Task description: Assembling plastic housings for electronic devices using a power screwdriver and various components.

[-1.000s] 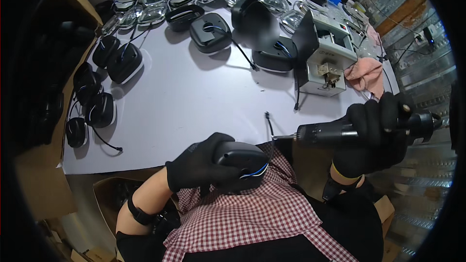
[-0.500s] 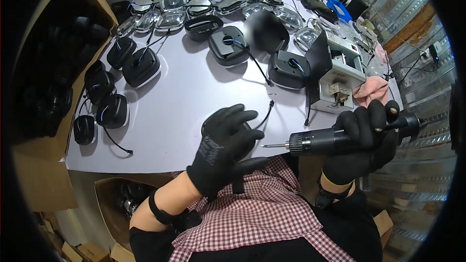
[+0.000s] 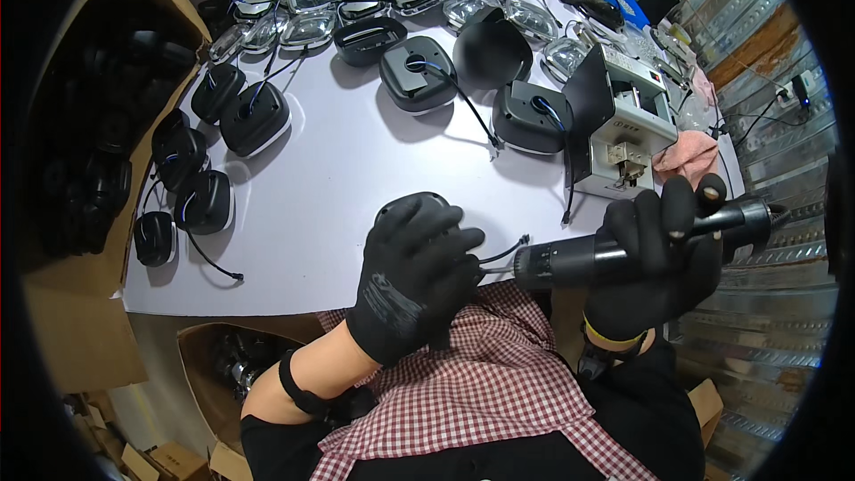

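Observation:
My left hand (image 3: 405, 276), in a black glove, grips a black rounded lamp housing (image 3: 434, 197) at the table's near edge. Most of that housing is hidden under the palm and fingers; a short black cable (image 3: 509, 252) comes out on its right. My right hand (image 3: 655, 263), also gloved, is wrapped round a black electric screwdriver (image 3: 570, 261), held level with its bit pointing left. The bit's tip reaches the fingers of my left hand, where it goes out of sight. Whether it touches a screw cannot be seen.
Several black lamp housings with cables (image 3: 256, 116) stand at left and at the back. Clear-faced lamps (image 3: 312, 28) are heaped along the far edge. At right stand a white machine (image 3: 628, 138) and a pink cloth (image 3: 688, 156). A cardboard box (image 3: 169, 0) borders the table's left.
My left hand has closed further over the housing, fingers now curled. The screwdriver has shifted slightly left, its bit now against the left hand's fingers.

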`<action>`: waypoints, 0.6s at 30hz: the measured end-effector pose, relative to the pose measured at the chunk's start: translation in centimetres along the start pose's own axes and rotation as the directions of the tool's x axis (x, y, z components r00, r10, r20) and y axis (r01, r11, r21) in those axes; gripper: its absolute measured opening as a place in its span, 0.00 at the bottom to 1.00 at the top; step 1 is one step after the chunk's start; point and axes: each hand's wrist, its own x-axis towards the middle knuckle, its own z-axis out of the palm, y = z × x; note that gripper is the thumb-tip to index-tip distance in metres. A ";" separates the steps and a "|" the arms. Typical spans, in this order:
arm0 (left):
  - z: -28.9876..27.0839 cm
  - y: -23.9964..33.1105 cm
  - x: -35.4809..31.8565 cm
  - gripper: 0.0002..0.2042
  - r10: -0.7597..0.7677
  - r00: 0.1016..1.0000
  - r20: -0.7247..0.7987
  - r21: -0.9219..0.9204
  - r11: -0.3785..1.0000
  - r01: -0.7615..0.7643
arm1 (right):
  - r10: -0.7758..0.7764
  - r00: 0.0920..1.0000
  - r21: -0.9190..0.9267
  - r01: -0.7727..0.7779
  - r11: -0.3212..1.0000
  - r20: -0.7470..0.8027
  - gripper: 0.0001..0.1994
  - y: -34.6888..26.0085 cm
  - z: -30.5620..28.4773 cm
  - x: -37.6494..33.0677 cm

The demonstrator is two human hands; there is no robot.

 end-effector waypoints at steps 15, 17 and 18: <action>0.5 -4.1 -3.1 0.46 -0.734 0.669 0.118 -0.192 0.644 0.740 | -0.127 0.987 0.005 0.128 0.992 -0.095 0.15 0.1 -1.7 0.4; 0.9 -4.0 -3.6 0.46 -0.821 0.355 0.446 -0.361 0.198 0.911 | -0.147 0.981 -0.032 0.144 0.989 -0.127 0.15 0.0 -1.9 0.5; 0.4 -3.3 -2.6 0.47 -0.811 0.363 0.458 -0.338 0.219 0.915 | -0.145 0.981 -0.028 0.142 0.989 -0.126 0.15 -0.1 -2.0 0.5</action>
